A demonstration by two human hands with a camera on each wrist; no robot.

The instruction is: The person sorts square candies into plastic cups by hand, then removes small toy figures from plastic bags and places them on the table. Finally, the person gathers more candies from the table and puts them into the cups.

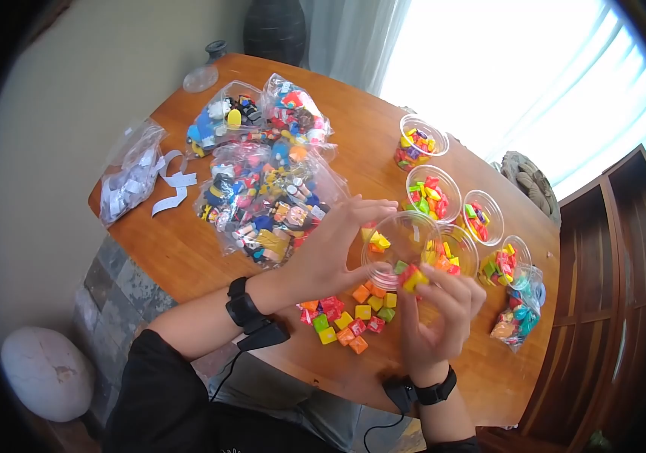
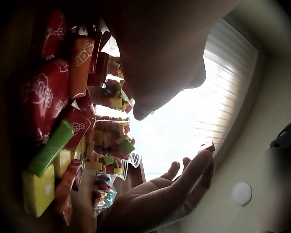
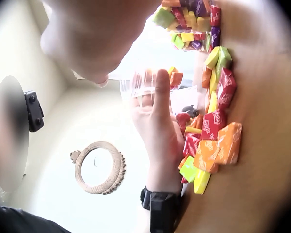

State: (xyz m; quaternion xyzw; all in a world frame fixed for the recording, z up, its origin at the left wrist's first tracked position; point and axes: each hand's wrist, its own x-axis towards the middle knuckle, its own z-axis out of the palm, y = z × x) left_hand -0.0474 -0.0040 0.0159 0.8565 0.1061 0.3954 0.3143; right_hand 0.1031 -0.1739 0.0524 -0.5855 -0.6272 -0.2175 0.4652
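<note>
My left hand [image 1: 323, 249] grips a clear plastic cup [image 1: 406, 226] by its side, tilted above the table, with a few wrapped candies showing through it. Close by the cup's rim, my right hand [image 1: 444, 313] pinches red and yellow wrapped candies [image 1: 415, 278] between thumb and fingertips. Below both hands lies a loose pile of wrapped candies [image 1: 349, 325] in red, orange, yellow and green. The right wrist view shows the left hand [image 3: 157, 121] around the cup, beside the candy pile [image 3: 213, 126].
Several filled cups, including one [image 1: 433, 195], line the table's [image 1: 210, 249] right side. Bags of small toy figures [image 1: 270, 204] cover the back left, near a bag of white paper strips [image 1: 133, 181]. Another bag [image 1: 519, 313] stands at the right edge. A wooden cabinet [image 1: 602, 302] is beyond it.
</note>
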